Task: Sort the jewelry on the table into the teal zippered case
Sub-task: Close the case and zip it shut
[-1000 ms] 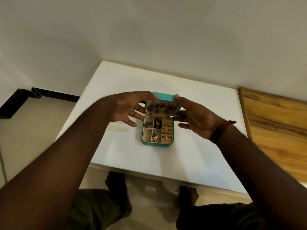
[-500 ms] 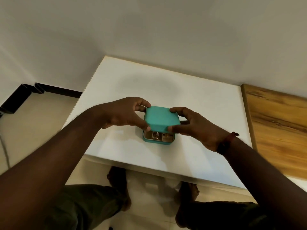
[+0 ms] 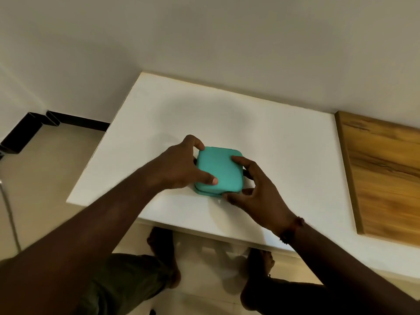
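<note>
The teal zippered case [image 3: 219,170] lies closed on the white table [image 3: 284,155], near the middle. My left hand [image 3: 179,167] grips its left side, thumb on the lid near the front corner and a finger over the far left corner. My right hand [image 3: 256,189] holds the right side, index finger on the lid's right edge and thumb at the front right corner by the seam. The jewelry is hidden inside the case.
A wooden board [image 3: 381,176] lies along the table's right side. The wall rises just behind the table. Below the front edge I see my legs and bare feet [image 3: 163,258] on the tiled floor.
The lid went from standing open, to half lowered, to fully down on the base. Both hands followed it down and now clasp the closed case. The jewelry is no longer visible.
</note>
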